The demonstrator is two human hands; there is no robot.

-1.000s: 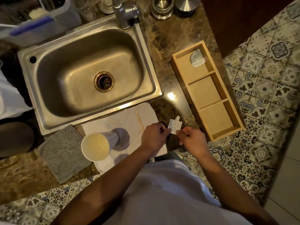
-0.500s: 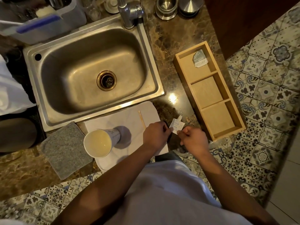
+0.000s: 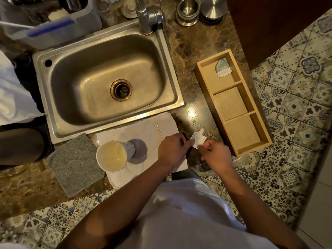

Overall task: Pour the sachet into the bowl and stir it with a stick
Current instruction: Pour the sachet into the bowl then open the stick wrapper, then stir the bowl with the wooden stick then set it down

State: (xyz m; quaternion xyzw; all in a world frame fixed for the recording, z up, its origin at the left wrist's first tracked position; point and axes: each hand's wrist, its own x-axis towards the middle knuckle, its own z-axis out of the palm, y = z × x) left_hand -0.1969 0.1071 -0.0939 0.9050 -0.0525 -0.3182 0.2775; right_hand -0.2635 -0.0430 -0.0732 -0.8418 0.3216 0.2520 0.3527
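A small white sachet [image 3: 198, 138] is held over the marble counter between both hands. My left hand [image 3: 172, 147] pinches its left edge and my right hand [image 3: 214, 154] pinches its lower right corner. A torn flap sticks up at the sachet's top. A white paper cup [image 3: 112, 156] stands on a white napkin [image 3: 143, 127] to the left of my hands; its inside looks pale and I cannot tell what it holds. A thin wooden stick [image 3: 159, 131] lies on the napkin just above my left hand.
A steel sink [image 3: 107, 81] fills the counter behind the napkin. A grey pad [image 3: 75, 164] lies left of the cup. A wooden three-compartment tray [image 3: 233, 103] sits to the right with another sachet [image 3: 222, 67] in its far compartment. Metal tins [image 3: 188, 11] stand by the tap.
Both hands have stayed on the sachet at the same spot on the counter; the torn top flap has opened slightly. The camera has shifted a little.
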